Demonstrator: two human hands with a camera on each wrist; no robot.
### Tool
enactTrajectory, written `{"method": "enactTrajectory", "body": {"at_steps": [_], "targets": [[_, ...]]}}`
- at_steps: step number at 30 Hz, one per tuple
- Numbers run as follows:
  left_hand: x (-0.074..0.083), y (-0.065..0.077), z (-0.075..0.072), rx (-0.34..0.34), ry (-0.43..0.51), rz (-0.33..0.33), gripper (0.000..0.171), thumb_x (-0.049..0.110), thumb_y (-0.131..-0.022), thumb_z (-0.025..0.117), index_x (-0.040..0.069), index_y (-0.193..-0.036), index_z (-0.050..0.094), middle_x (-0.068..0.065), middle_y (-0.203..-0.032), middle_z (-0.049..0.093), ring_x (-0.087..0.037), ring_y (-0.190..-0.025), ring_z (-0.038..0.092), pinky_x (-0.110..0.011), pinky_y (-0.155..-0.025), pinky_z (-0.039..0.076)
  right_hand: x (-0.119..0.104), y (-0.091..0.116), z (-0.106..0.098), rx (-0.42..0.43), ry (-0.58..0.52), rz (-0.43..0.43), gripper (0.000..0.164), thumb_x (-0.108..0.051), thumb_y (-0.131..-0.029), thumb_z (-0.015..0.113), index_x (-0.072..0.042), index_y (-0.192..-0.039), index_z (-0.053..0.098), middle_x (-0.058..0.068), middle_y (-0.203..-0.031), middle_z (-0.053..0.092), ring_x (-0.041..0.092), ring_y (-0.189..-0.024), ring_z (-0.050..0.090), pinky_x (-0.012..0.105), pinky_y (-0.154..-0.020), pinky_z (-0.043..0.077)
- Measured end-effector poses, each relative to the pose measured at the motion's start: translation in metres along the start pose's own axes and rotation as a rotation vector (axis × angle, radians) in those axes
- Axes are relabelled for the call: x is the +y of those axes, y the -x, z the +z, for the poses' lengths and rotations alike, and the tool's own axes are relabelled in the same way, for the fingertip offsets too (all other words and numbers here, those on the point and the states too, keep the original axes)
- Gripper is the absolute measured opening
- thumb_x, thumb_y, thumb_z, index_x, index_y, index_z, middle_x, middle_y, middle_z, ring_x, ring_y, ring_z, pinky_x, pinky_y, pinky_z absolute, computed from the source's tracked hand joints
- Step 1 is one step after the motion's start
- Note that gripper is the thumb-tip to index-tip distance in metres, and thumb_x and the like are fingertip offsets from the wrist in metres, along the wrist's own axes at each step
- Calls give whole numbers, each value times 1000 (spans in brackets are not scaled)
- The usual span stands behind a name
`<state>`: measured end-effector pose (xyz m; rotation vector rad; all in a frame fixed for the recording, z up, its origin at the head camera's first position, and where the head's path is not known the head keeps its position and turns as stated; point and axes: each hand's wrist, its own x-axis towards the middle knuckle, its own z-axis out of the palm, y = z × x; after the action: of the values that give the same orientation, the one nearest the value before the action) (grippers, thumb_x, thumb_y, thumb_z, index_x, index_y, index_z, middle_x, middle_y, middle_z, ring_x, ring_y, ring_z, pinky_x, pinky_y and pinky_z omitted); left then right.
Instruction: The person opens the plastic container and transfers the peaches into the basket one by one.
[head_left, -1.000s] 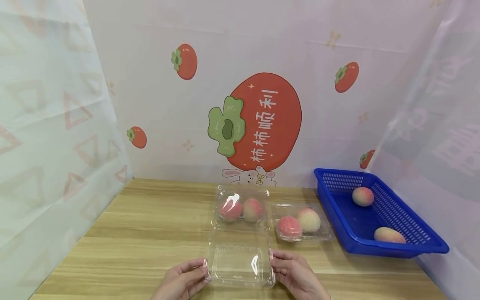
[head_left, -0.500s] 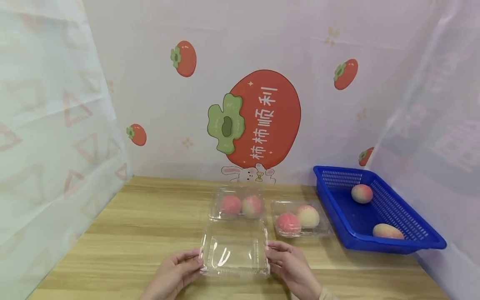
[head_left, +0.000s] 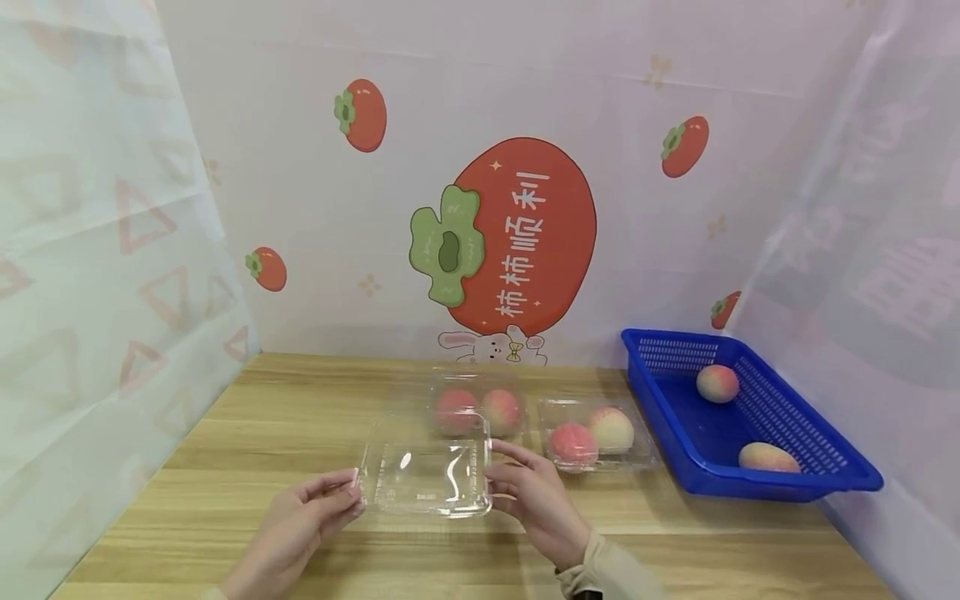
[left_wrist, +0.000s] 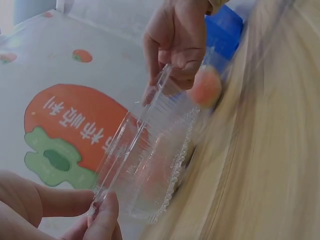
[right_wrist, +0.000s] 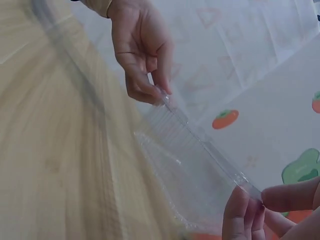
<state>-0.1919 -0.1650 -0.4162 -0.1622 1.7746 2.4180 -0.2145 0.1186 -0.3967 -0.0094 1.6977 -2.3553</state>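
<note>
An open clear plastic clamshell box (head_left: 423, 479) hangs tilted just above the table, between both hands. My left hand (head_left: 300, 521) pinches its left edge between thumb and fingers, as the left wrist view shows on the box rim (left_wrist: 117, 165). On the other side, my right hand (head_left: 534, 504) pinches the right edge, also visible in the right wrist view on the clear plastic (right_wrist: 200, 150). No fruit shows inside. Behind it, partly seen through the plastic, a second clear box (head_left: 519, 385) holds two pink peaches (head_left: 501, 410).
Right of that, another clear box (head_left: 639, 454) contains a pink peach (head_left: 573, 446) and a pale peach (head_left: 611, 429). A blue basket (head_left: 678, 458) at the right holds two peaches (head_left: 717, 383). Printed cloth walls (head_left: 322, 317) enclose the wooden table (head_left: 247, 450).
Both hands have shifted left with the clear box, raising it and pulling it away from in front of the boxed peaches. Their pinch on its edges stays. The other boxes and basket stand still.
</note>
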Motion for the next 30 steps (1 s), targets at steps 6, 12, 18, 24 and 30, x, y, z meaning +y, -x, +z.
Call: {"method": "enactTrajectory", "body": {"at_steps": [6, 12, 18, 24, 30], "targets": [[8, -4, -28, 42, -10, 6, 52, 0, -82, 61, -14, -125, 35, -17, -110, 52, -28, -100, 55, -33, -88, 44, 4, -21, 34, -4, 8, -40, 42, 0, -78, 63, -3, -119, 54, 17, -91, 59, 19, -68, 58, 29, -62, 53], [19, -7, -58, -4, -25, 13, 51, 3, -84, 60, -12, -126, 36, -8, -109, 53, -22, -100, 56, -32, -90, 42, 9, -37, 58, -42, 35, -63, 53, 12, -69, 63, 1, -119, 53, 17, -88, 56, 19, -68, 57, 31, -67, 53], [27, -11, -82, -52, 19, 25, 29, 1, -84, 60, -2, -113, 57, 1, -104, 60, -18, -99, 57, -31, -90, 42, 17, -53, 73, -75, 57, -117, 49, 13, -68, 66, 2, -115, 56, 16, -84, 56, 19, -71, 59, 33, -69, 53], [35, -20, -103, -45, 35, -21, 16, 1, -85, 58, 6, -98, 65, 4, -103, 59, -16, -99, 56, -30, -90, 42, 28, -63, 88, -24, 107, -140, 39, 12, -65, 69, 5, -103, 61, 17, -90, 60, 18, -78, 59, 30, -70, 53], [37, -30, -117, -24, -50, -50, 38, 5, -83, 62, -2, -119, 51, 4, -100, 60, -14, -99, 56, -31, -91, 40, 45, -72, 100, 46, 143, -92, 42, 16, -59, 70, 4, -99, 62, 15, -89, 61, 16, -76, 59, 27, -68, 52]]}}
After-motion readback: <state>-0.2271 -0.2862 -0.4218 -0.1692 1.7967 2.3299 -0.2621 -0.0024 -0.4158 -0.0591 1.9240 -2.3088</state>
